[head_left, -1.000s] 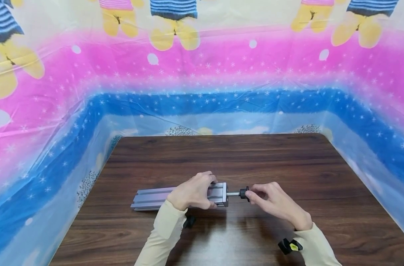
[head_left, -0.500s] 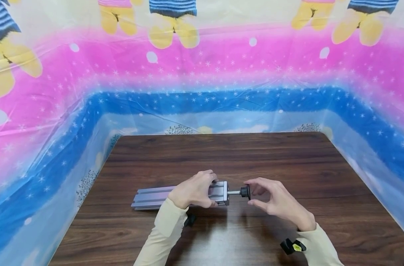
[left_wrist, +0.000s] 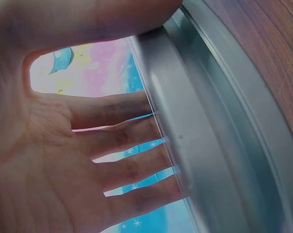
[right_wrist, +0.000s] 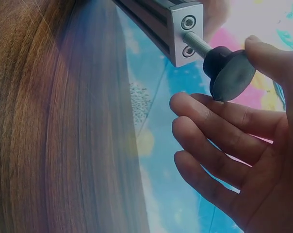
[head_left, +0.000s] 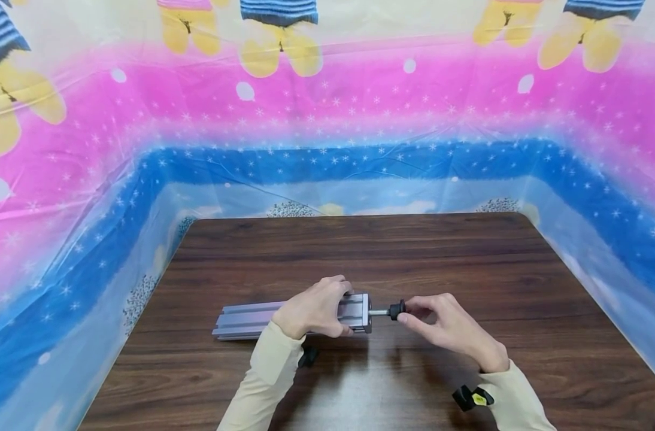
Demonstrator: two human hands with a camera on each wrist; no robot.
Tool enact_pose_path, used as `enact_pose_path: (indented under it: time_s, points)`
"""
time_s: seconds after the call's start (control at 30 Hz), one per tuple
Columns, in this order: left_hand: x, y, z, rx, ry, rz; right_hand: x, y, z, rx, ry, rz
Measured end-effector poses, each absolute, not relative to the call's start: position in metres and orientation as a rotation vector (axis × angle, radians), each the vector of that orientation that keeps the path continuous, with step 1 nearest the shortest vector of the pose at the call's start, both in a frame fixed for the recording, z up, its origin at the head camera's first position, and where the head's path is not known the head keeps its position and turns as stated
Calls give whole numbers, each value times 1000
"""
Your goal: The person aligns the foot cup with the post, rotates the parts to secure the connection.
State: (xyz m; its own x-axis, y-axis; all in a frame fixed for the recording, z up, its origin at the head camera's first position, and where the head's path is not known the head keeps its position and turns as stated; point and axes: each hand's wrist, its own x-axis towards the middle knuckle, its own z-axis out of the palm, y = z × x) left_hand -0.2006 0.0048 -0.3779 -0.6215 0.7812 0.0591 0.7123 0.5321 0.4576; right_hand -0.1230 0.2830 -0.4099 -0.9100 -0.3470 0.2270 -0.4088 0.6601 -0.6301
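A silver aluminium profile (head_left: 243, 321) with grooved sides lies lengthwise across the table. My left hand (head_left: 312, 309) grips it near its right end, thumb on the near side and fingers over the far side. At that end sits a metal end plate (right_wrist: 178, 44) with two screws. A threaded rod (right_wrist: 198, 43) sticks out of the plate and carries a black levelling foot (right_wrist: 236, 77). My right hand (head_left: 448, 324) pinches the disc of this foot between thumb and index finger. In the right wrist view the other fingers are loosely bent below it.
The dark wood table (head_left: 354, 251) extends around the profile on all sides. A patterned curtain (head_left: 327, 161) in pink and blue stands along the table's back and sides. Black wrist straps (head_left: 464, 397) hang at the sleeves.
Half a second ago my right thumb and fingers were spread apart around the levelling foot; now they pinch it again, as one second ago. My left hand has stayed on the profile.
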Motion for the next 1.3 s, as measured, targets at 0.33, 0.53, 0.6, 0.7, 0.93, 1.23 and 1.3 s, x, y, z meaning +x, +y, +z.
enact_pose_path:
  time_s: [0.33,0.53,0.6,0.7,0.93,1.23,1.3]
  points:
    - [-202,4,-379,1308,2625,685,-125,281,-411,558,-2861,1121]
    - [-200,4,-379,1282,2618,679,-121,284,-410,643,-2786,1062]
    - [-199,3,-379,1276,2618,681,-120,285,-409,705,-2720,1025]
    - [-200,4,-379,1273,2619,692,-119,285,-407,760,-2652,1001]
    - [-200,5,-380,1282,2623,684,-119,286,-408,726,-2705,994]
    - [-200,5,-379,1290,2620,691,-120,286,-410,662,-2777,1028]
    - [-200,5,-378,1293,2623,691,-121,286,-409,648,-2781,1046]
